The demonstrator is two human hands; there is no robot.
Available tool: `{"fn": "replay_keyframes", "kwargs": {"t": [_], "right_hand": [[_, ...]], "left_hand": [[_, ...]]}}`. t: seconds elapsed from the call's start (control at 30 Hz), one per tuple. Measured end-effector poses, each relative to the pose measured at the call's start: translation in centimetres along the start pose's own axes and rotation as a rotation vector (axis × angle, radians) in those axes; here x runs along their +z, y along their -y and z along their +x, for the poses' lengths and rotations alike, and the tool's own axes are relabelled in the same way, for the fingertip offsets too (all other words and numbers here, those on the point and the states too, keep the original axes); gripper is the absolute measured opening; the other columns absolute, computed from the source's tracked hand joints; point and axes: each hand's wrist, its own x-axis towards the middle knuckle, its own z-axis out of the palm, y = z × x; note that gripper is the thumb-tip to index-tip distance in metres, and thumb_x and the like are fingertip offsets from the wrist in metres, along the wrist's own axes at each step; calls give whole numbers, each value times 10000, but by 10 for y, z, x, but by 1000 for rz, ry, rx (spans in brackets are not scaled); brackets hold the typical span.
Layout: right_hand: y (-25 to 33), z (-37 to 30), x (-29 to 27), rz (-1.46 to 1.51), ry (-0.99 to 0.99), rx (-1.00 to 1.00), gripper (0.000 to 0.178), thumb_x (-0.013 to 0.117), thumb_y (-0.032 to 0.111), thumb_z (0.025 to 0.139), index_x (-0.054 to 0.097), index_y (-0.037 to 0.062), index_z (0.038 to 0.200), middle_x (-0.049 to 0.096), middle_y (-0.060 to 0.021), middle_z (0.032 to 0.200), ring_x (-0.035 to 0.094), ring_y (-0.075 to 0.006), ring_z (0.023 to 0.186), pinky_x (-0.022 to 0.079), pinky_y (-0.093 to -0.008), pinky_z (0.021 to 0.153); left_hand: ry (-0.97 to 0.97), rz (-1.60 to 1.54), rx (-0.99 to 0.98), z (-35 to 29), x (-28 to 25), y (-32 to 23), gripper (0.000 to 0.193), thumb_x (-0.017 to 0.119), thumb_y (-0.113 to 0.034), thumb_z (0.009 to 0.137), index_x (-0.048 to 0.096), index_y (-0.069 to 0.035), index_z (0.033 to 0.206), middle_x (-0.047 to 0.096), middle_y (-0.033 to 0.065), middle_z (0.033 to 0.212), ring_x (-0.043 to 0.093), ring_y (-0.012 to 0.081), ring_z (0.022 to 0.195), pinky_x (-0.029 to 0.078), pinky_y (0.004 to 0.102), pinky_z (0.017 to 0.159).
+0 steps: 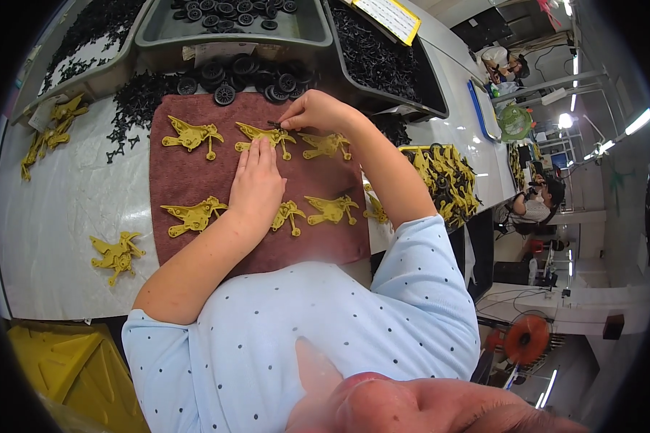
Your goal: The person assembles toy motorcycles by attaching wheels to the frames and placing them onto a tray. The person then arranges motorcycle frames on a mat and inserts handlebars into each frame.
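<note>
A brown cloth [188, 169] carries two rows of yellow plastic toy-like frames. My left hand [258, 177] lies with fingers stretched flat, its fingertips pressing on the middle frame [249, 132] of the far row. At that frame's upper right, my right hand [316, 113] pinches a small black plastic part [274, 125]; whether the part touches the frame I cannot tell. On either side lie a left frame [191, 134] and a right frame [326, 146]. In the near row, my left forearm partly covers one frame [287, 216], between two others.
Small black parts [141, 105] and black wheels [238, 72] lie beyond the cloth. Grey bins [235, 37] line the far side. At right, a yellow tray [440, 180] holds yellow-and-black pieces. Loose yellow frames [115, 256] lie at left. Other people [538, 202] sit farther right.
</note>
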Motion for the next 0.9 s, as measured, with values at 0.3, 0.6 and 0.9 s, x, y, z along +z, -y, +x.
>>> {"fn": "replay_keyframes", "kwargs": {"t": [0.3,0.6,0.9], "right_hand": [[25,4,-7,-233,80,32,227,705,180,813,731,89,1019,707,-51,791,635,-128,637,491,-282,503],[-16,-1,12,-16,-124,-75,214,745,203,785,745,103,975,730,-59,861,658,-122,759,504,-268,726],[-31,-23,20,78,-466,-153,298,709,179,809,695,71,1086,718,-108,868,676,-157,755,534,-297,686]], "left_hand": [[-2,-42,7,2,4,3,579,656,-223,829,478,119,1260,429,261,1367,401,349,1301,325,406,1089],[-13,-38,52,2,5,5,571,657,-220,830,482,117,1256,442,261,1351,419,359,1282,348,410,1067],[-23,-10,51,2,4,7,565,665,-235,825,502,98,1251,446,238,1359,424,341,1281,323,435,1082]]}}
